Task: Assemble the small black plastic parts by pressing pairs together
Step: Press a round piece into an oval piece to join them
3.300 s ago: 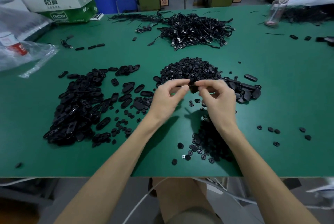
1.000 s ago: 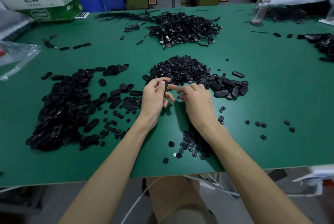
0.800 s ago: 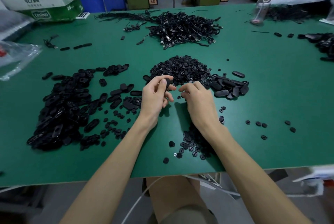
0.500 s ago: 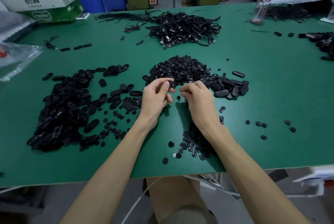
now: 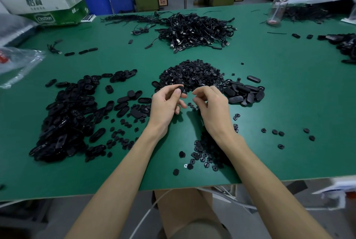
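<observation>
- Fingers of my left hand pinch one oval black part between thumb and forefinger, clear of the green table. My right hand has its fingers curled, tips drawn together just beside that part. I cannot tell whether they hold a small piece.
- The two hands are apart. I judge this pair not yet pressed together.
- Nearest the table edge, loose round pieces lie scattered under my right wrist.
- At my left is a large heap of oval shells, many showing open slots. I judge these unassembled, and the bulk of the work.
- Just beyond my hands stands a round-piece mound, seemingly ample mating stock.
- Right of that mound sits a small pile of smooth ovals, possibly finished units. It is far smaller than the left heap, so I rate progress as early.
- Farther off are a cable tangle, a clear bottle and a carton, none of them in use.
</observation>
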Motion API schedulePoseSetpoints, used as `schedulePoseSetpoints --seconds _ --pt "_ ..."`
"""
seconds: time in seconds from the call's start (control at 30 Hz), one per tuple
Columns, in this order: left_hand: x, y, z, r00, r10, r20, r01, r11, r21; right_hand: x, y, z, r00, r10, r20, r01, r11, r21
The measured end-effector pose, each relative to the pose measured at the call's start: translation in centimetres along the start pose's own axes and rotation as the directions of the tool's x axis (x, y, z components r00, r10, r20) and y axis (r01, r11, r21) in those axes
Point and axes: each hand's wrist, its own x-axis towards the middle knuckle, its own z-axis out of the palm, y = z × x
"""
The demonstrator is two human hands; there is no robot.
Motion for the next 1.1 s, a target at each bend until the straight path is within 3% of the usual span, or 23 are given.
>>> schedulePoseSetpoints --seconds 0.43,0.67,1.1 --pt "-0.09 0.15 0.06 0.997 -0.009 0.077 0.008 1.0 0.006 0.0 0.45 -0.48 0.995 0.093 -0.039 -0.087 0.988 0.129" --pt "-0.24 0.25 0.16 0.998 -0.008 0.069 0.008 1.0 0.002 0.33 0.41 -0.74 0.985 0.167 -0.032 -0.163 0.982 0.093" --pt "-0.43 0.0 0.21 0.999 0.002 0.044 0.0 0.999 -0.041 0.1 0.01 -0.95 0.986 0.161 -0.043 -0.149 0.967 0.206"
